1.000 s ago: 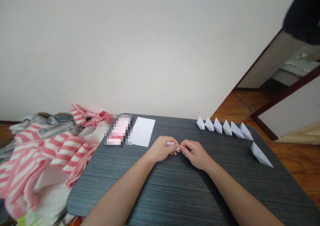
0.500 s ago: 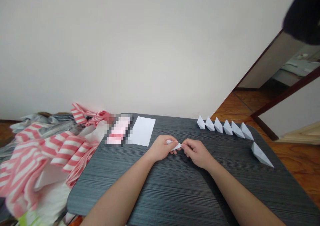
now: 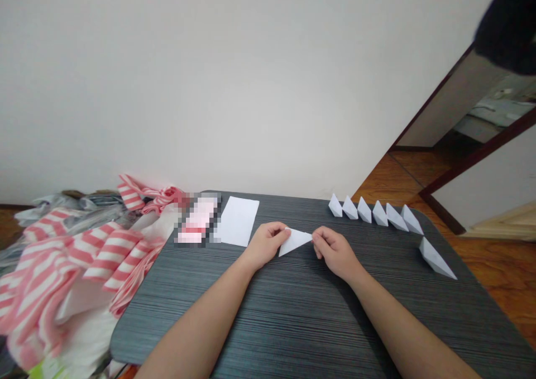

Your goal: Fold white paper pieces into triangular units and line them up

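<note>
The left fingers (image 3: 281, 233) are closed on one end of a folded white paper triangle (image 3: 295, 241), and the right fingers (image 3: 319, 237) pinch its pointed tip, so the paper sits between the two hands. Just beyond lies a flat white paper sheet (image 3: 237, 221), beside a pixelated pink object (image 3: 197, 220). Six folded paper wedges (image 3: 374, 213) stand in a row along the far edge of the dark wood-grain table (image 3: 268, 334), with a seventh (image 3: 435, 259) near the right edge. A loose pinch could let the folds spring apart, and a careless sweep of the right hand could topple the light wedges.
</note>
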`<state>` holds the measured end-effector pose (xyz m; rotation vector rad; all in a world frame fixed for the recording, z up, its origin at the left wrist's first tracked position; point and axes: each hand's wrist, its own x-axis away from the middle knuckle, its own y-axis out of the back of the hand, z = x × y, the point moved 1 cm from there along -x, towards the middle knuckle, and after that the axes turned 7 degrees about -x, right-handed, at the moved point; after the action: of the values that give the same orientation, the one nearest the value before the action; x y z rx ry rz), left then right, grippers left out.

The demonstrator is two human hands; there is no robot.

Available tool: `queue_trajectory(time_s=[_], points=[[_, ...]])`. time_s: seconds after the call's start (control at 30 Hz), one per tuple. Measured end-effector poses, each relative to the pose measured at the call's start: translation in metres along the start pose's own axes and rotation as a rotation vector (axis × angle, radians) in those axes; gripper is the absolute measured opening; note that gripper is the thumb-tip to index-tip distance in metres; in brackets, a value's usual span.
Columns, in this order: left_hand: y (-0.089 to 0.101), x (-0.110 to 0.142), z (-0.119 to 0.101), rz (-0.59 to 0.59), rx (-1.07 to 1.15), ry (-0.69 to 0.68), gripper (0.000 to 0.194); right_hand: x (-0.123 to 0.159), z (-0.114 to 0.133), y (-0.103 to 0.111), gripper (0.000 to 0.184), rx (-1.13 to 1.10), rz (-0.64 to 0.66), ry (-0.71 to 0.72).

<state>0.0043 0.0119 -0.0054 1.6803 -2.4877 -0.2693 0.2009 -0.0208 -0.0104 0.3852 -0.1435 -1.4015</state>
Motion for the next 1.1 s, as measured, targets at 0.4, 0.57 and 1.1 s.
queue_trajectory(time_s=[0.4, 0.57, 1.1], points=[[-0.006, 0.001, -0.002, 0.049, 0.121, -0.015, 0.022, 0.000, 0.003, -0.004, 0.023, -0.154, 0.063, 0.011], [-0.009, 0.003, -0.002, 0.096, 0.069, -0.043, 0.021, 0.000, 0.001, -0.009, 0.019, -0.179, 0.158, 0.000], [-0.012, 0.011, -0.010, 0.122, -0.146, -0.094, 0.041, 0.002, 0.003, -0.013, 0.018, -0.159, 0.105, 0.011]])
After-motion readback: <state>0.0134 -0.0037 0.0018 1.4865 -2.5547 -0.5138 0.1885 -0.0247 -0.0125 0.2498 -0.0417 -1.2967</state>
